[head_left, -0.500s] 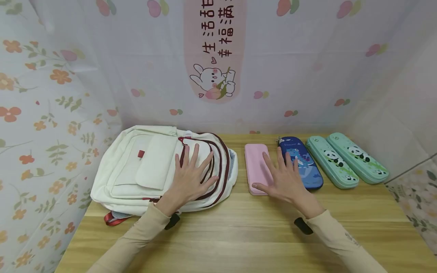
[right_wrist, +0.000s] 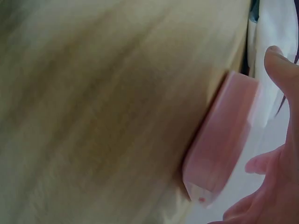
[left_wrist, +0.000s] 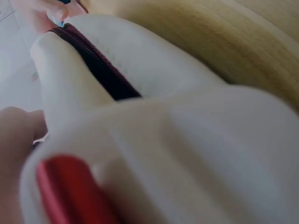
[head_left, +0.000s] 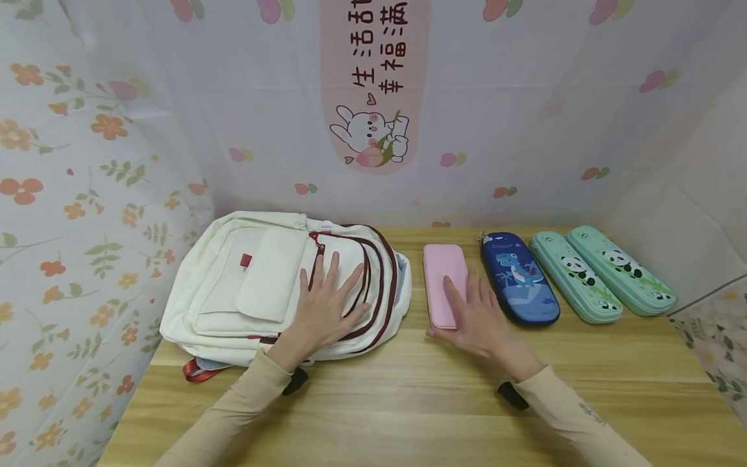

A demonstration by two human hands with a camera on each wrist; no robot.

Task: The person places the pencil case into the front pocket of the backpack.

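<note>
A white backpack [head_left: 271, 275] with dark red zips lies on its side on the wooden table. My left hand [head_left: 318, 321] is over its front pocket with the fingers spread; the head view does not settle whether they touch the fabric. A pink pencil case [head_left: 445, 272] lies right of the bag. Over its near right edge is my right hand [head_left: 481, 324], fingers extended and thumb out to the left. The right wrist view shows the pink case [right_wrist: 222, 140] beside this hand [right_wrist: 280, 158], ungripped. A blue dinosaur pencil case [head_left: 521, 279] lies just beyond the right fingers.
Two mint-green panda pencil cases, one nearer [head_left: 574, 275] and one farther right [head_left: 621, 269], lie side by side. A patterned cloth [head_left: 262, 130] hangs behind the wooden table [head_left: 397, 415]. A red strap loop [head_left: 201, 371] sticks out under the backpack.
My right hand has moved left and toward me, off the blue dinosaur case, and its fingers have drawn closer together. My left hand stays over the backpack. The head view has shifted slightly.
</note>
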